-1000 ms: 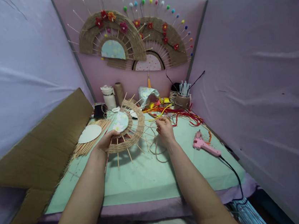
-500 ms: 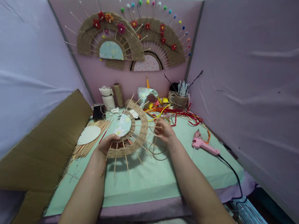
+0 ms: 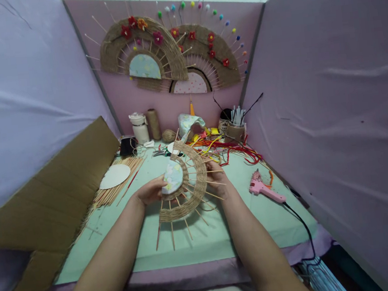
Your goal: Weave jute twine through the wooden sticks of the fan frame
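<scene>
A half-round woven twine fan (image 3: 202,178) with thin wooden sticks spreading from it is tilted above the table. At its hub is a half circle of pale blue floral cloth (image 3: 173,176). My left hand (image 3: 152,191) grips that hub, thumb on the cloth and fingers underneath. Behind the fan's right edge, my right hand (image 3: 216,173) is closed among the stick ends, its fingertips partly hidden. Loose twine (image 3: 209,204) trails below it onto the table.
A pink glue gun (image 3: 265,188) lies at right, its cord over the table edge. Cardboard (image 3: 56,198) leans at left beside bundled sticks and a white oval (image 3: 115,176). Pliers (image 3: 161,153), a twine ball (image 3: 169,135), a white jar (image 3: 139,128) and red pipe cleaners (image 3: 243,149) lie behind.
The fan has come nearer and to the right in my left hand, uncovering the pliers and twine ball. My right hand has gone from beside the fan to behind its right edge.
</scene>
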A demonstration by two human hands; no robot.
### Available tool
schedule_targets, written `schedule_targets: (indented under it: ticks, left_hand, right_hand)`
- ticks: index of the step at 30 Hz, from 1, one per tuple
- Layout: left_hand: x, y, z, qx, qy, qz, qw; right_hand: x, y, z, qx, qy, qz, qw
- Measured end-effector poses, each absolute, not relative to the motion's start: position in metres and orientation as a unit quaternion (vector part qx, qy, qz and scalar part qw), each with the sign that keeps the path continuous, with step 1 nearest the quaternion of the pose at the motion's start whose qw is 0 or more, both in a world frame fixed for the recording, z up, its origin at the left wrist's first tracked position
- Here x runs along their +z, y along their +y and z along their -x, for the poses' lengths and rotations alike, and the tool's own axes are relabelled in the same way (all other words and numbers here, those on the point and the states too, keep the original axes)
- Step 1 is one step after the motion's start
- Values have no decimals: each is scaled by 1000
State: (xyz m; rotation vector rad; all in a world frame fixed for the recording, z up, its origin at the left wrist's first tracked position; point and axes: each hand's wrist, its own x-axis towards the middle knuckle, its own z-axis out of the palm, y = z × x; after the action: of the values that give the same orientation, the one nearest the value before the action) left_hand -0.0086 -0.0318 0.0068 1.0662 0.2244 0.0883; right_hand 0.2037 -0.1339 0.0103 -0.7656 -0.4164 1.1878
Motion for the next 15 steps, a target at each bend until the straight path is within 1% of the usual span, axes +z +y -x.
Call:
schedule_targets:
  ticks: [2,6,12,15]
  left_hand:
    - [5,-33,5,53,115,-476,870]
    - [2,-36,-5,73,152,-412,895]
    - [6,-43,-10,120,217,-378,892]
    - [7,-43,-9,131,256,-374,882]
  right_hand:
    - [8,-134,-202,561,-185,345,729]
    - [7,-134,-198,552,-199,373,719]
    - [11,-132,-203,537,-203,359,736]
    - [11,-130,-207,503,-207,367,755]
